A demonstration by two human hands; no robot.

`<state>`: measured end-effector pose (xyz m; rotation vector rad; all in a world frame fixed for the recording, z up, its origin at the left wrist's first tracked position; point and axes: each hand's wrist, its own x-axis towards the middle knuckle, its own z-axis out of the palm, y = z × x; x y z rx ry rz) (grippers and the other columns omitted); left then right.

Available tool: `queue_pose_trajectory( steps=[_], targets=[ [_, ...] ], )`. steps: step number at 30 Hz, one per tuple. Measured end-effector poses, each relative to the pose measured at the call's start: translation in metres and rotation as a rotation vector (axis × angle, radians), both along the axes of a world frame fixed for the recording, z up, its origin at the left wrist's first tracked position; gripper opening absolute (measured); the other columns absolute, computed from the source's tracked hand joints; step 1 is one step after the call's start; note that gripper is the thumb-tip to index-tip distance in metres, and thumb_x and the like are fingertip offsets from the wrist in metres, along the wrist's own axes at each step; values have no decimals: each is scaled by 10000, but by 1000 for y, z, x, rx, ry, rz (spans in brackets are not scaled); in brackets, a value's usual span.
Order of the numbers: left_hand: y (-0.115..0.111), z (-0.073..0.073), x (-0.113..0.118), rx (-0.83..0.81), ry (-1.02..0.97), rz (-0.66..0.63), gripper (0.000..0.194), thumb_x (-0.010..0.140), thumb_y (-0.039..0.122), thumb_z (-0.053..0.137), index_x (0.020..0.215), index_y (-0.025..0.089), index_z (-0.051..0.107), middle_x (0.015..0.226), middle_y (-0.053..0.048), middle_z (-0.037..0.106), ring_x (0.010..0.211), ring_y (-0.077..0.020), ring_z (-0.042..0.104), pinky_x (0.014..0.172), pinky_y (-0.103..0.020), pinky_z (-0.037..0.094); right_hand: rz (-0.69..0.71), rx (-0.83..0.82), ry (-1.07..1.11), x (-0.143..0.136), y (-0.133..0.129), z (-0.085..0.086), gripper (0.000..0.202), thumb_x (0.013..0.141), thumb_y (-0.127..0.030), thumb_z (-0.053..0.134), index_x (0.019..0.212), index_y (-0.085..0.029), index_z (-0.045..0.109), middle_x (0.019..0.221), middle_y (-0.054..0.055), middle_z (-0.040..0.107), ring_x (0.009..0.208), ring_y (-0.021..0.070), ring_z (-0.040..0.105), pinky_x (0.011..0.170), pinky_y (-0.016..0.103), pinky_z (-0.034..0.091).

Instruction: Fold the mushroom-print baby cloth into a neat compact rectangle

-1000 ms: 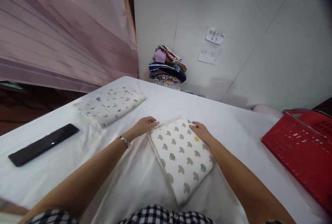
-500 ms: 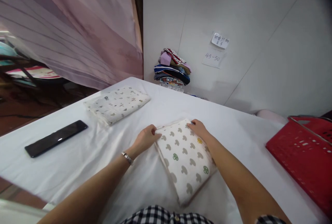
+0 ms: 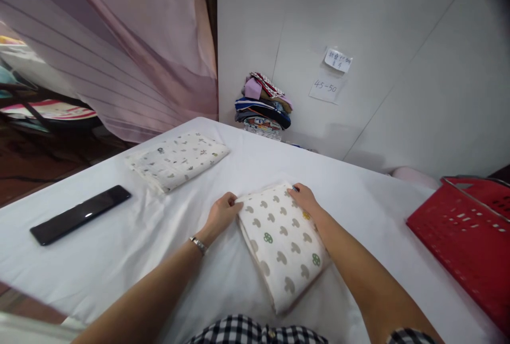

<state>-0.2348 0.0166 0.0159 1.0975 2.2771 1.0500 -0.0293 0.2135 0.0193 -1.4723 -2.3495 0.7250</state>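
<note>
A folded white cloth with grey, green and yellow mushroom prints lies on the white-covered table in front of me. My left hand pinches its far left corner between thumb and fingers, with a silver watch or bracelet on that wrist. At the far right corner my right hand is closed on the same cloth, fingertips at the edge. Its forearm passes over the cloth's right side. Farther left, a second folded white cloth with small leaf-like prints lies flat, apart from both hands.
A black phone lies at the table's left. A red perforated basket stands at the right edge. Beyond the far table edge a stack of folded clothes rests against the wall. A pinkish curtain hangs at the left.
The view has shifted very slightly, moving the phone and leaf-print cloth a little left in the picture. Both hands keep hold of the mushroom-print cloth's far corners.
</note>
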Motion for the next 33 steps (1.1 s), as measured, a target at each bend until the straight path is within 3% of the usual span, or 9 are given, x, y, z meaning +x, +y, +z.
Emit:
queue_pose_trajectory(
  steps=[5, 9, 14, 20, 23, 27, 30, 33],
  targets=[
    [-3, -4, 0, 57, 84, -12, 360, 757, 412, 516, 1021, 175, 575, 995, -51, 605, 773, -150, 573, 710, -261, 430, 22, -36, -37, 7, 2, 1, 410, 800, -450, 515, 1121, -208, 593, 1103, 78, 632, 1005, 237, 579, 824, 310, 422],
    [-3, -2, -1, -30, 67, -53, 465, 781, 452, 489, 1150, 175, 543, 978, -56, 631, 836, -177, 599, 737, -269, 438, 34, -166, -113, 33, 3, 3, 681, 761, -583, 533, 1319, -201, 457, 1211, 118, 579, 1068, 270, 556, 886, 353, 413],
    [-1, 4, -3, -104, 72, -97, 440, 793, 461, 468, 1133, 200, 570, 914, -45, 657, 845, -200, 613, 726, -280, 434, 46, -405, -38, 77, -9, 8, 772, 714, -655, 557, 1336, -214, 433, 1212, 118, 580, 1036, 255, 582, 876, 350, 440],
    [-6, 6, 2, -36, 1, -60, 555, 772, 525, 507, 1225, 203, 502, 1093, -74, 621, 903, -209, 607, 791, -304, 451, 56, -563, 15, 104, -27, 20, 743, 691, -641, 601, 1311, -263, 443, 1196, 88, 596, 998, 234, 606, 844, 342, 468],
    [-18, 12, 9, 34, -186, 12, 692, 728, 549, 571, 1303, 198, 411, 1235, -111, 536, 903, -205, 604, 736, -307, 488, 75, -534, 24, 104, -31, 18, 677, 681, -637, 613, 1228, -250, 518, 1195, 83, 600, 1011, 239, 601, 835, 337, 472],
    [-42, 18, 27, 109, -684, 95, 820, 697, 494, 652, 1367, 177, 300, 1317, -183, 451, 924, -220, 613, 633, -293, 520, 58, -501, 19, 101, -35, 13, 564, 693, -627, 602, 1057, -198, 605, 1104, 95, 647, 965, 243, 620, 791, 321, 481],
    [-55, 16, 43, 95, -960, 111, 870, 673, 474, 694, 1377, 192, 267, 1233, -156, 536, 903, -212, 623, 649, -297, 521, 42, -509, 56, 100, -38, 8, 528, 701, -619, 592, 1012, -192, 612, 1051, 93, 668, 914, 234, 637, 729, 303, 491],
    [-58, 14, 52, 48, -1066, 77, 806, 629, 519, 714, 1297, 192, 402, 1069, -100, 628, 828, -193, 628, 629, -284, 492, 26, -506, 84, 100, -39, 5, 466, 703, -606, 588, 913, -191, 626, 939, 83, 694, 838, 227, 650, 660, 289, 489]
  ],
)
